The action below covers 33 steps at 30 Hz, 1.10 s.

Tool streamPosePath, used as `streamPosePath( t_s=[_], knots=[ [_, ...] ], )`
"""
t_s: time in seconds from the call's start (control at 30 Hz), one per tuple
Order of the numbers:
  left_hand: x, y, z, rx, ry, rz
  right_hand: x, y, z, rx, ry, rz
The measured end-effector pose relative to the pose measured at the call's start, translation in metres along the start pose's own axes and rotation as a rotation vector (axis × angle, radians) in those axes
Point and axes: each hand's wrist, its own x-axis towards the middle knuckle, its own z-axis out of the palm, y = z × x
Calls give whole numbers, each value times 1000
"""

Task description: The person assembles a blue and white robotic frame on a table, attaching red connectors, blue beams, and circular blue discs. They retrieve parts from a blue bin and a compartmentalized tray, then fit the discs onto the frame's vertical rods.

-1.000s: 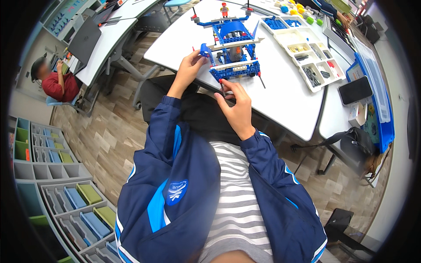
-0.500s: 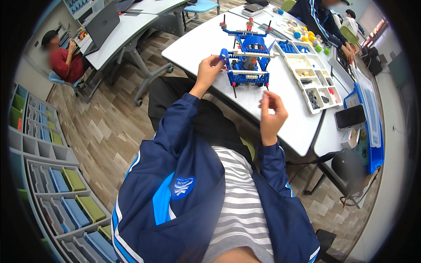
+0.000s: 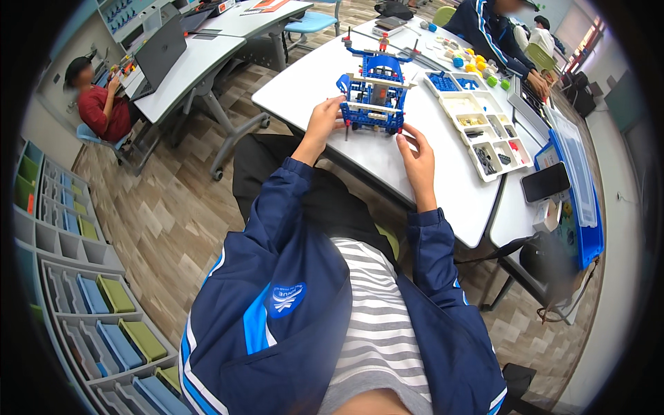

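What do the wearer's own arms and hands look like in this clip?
The left hand and right hand are bare, with no gloves or watch visible. Both arms are covered by long, loose navy jacket sleeves ending in gathered cuffs at the wrists. White and bright-blue stripes run along the sleeves' outer sides.

Left hand (image 3: 325, 126) above desk's (image 3: 453, 194) near edge, fingers bent inward. Right hand (image 3: 420, 162) nearer right corner, fingers curled. Both forearms extended forward.
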Motion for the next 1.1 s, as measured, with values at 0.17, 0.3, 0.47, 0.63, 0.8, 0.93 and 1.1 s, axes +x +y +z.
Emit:
streamPosePath(
  t_s=[0.17,0.3,0.47,0.63,0.8,0.93,1.1],
  knots=[
    [6,-1,-13,8,-15,-40,-3,-9,1,-1,-44,32],
    [-3,-6,-11,-37,-14,16,-2,-5,3,-18,-26,25],
    [-20,3,-5,7,-42,32,-1,2,2,-26,-3,36],
    [-28,13,-8,83,-134,27,-1,0,2,0,23,27],
    [-28,3,-18,35,-132,51,-3,-5,2,21,11,64],
    [-27,-8,-21,-4,-149,65,-4,-6,1,46,-1,66],
    [-31,-7,-19,-2,-163,69,-1,-3,4,39,48,52]
  ],
)
